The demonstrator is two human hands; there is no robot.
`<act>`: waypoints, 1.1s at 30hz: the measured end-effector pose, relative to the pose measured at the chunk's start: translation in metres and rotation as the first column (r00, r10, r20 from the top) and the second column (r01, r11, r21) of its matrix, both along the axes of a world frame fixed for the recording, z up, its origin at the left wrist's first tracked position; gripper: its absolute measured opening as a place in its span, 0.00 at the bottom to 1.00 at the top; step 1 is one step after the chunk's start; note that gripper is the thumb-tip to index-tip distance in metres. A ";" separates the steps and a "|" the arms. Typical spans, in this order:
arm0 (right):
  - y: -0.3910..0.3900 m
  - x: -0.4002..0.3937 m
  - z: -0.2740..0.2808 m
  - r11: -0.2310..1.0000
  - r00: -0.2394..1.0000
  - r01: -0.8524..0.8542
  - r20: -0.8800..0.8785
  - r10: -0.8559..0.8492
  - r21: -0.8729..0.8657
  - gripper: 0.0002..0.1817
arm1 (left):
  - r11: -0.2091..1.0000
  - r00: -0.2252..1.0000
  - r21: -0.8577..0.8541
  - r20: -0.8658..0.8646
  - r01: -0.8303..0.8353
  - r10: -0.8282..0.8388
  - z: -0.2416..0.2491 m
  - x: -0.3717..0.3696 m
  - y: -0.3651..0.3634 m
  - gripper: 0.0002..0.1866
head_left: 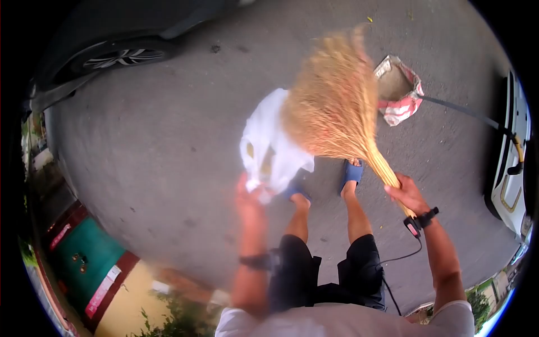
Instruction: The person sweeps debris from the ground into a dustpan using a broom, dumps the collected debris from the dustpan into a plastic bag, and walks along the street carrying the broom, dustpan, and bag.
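Observation:
My right hand is wrapped round the bound handle of a straw broom, whose wide bristles fan upward and away from me, slightly smeared by motion. A white plastic bag hangs from my left hand, its gathered top in the closed, blurred fingers. Something yellowish shows at the openings near the bag's handles. The broom's bristles overlap the bag's right side in this view. Each wrist wears a dark band, and a cable runs down from the right one.
An open red-and-white woven sack stands on the grey pavement; a dark shaft with a yellow-and-black end reaches from it. A dark car is at the upper left, a white vehicle at the right. My feet wear blue slippers.

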State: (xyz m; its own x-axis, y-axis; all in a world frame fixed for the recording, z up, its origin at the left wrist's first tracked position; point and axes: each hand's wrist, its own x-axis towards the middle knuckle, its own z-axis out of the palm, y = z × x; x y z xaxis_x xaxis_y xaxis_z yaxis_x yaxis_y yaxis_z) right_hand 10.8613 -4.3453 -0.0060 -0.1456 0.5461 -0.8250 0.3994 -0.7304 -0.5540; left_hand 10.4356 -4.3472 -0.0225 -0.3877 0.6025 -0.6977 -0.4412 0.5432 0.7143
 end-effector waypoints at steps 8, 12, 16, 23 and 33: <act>0.095 -0.081 0.068 0.926 0.922 -0.376 -0.087 0.377 0.025 0.28 | 0.984 0.970 0.172 -0.227 -0.047 0.086 0.063 -0.011 -0.003 0.39; 0.135 -0.083 0.009 0.755 0.633 -0.652 0.495 0.595 -0.074 0.34 | 0.982 0.948 0.184 -0.319 0.053 0.008 0.099 -0.025 -0.018 0.42; 0.154 -0.090 0.012 0.784 0.555 -0.584 0.808 0.198 0.209 0.36 | 0.977 0.904 0.175 -0.426 0.120 -0.035 0.150 -0.045 -0.021 0.44; 0.110 -0.143 0.086 0.857 0.857 -0.515 -0.031 0.514 -0.017 0.39 | 0.965 0.871 0.158 -0.478 0.210 -0.111 0.184 -0.078 -0.032 0.47; 0.121 -0.192 0.047 0.836 0.773 -0.535 0.468 0.429 0.118 0.36 | 0.955 0.824 0.103 -0.536 0.280 -0.184 0.241 -0.133 -0.074 0.45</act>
